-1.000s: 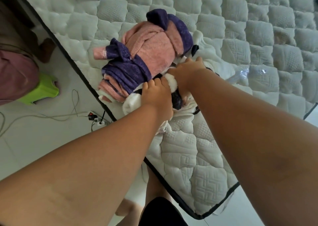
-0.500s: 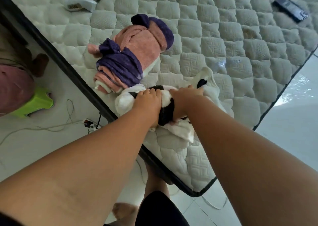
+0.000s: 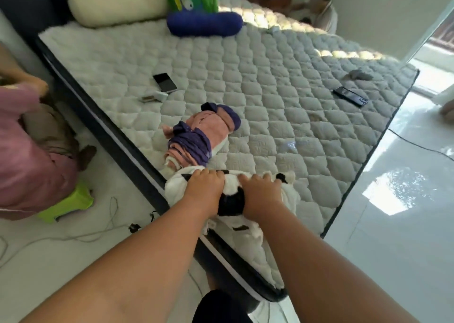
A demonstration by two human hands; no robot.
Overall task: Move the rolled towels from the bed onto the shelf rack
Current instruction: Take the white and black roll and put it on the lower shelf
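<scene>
A white towel with black patches lies rolled at the near corner of the quilted bed. My left hand and my right hand both grip it from above, side by side. Just beyond it on the mattress rests a pink and purple rolled towel bundle, untouched. No shelf rack is in view.
Two phones and a small white device lie on the bed. A cream bolster and a blue and green plush sit at the head. A person in pink sits on a green stool at left; cables trail on the floor.
The white and black towel has slid toward me to the bed's near corner in both hands. My head has lifted, so the whole bed now shows.
</scene>
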